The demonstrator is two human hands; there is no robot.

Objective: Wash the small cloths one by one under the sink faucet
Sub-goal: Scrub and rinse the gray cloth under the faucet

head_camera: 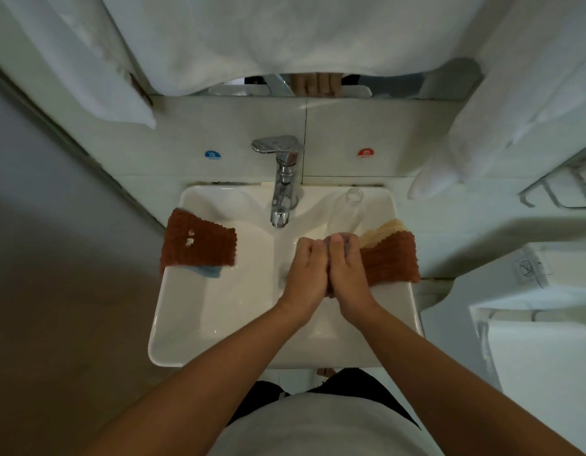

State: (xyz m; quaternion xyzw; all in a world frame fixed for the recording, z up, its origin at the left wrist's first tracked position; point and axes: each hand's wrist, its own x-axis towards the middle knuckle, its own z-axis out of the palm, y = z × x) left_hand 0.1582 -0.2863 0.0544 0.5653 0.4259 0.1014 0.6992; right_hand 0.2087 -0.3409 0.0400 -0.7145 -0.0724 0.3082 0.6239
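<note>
Here, a small greyish cloth [340, 241] is squeezed between both hands over the basin of the white sink [219, 311], only its top edge and a bit at the heels of the palms peeking out. The left hand [308, 269] and right hand [345, 269] press together side by side, fingers curled round the cloth, below and right of the chrome faucet [281, 189]. A rust cloth [392, 260] over a cream cloth [385, 233] drapes the right rim just beside the right hand. On the left rim lie another rust cloth [199, 243] and a blue cloth [207, 271]. A clear bottle [349, 210] stands near the faucet.
</note>
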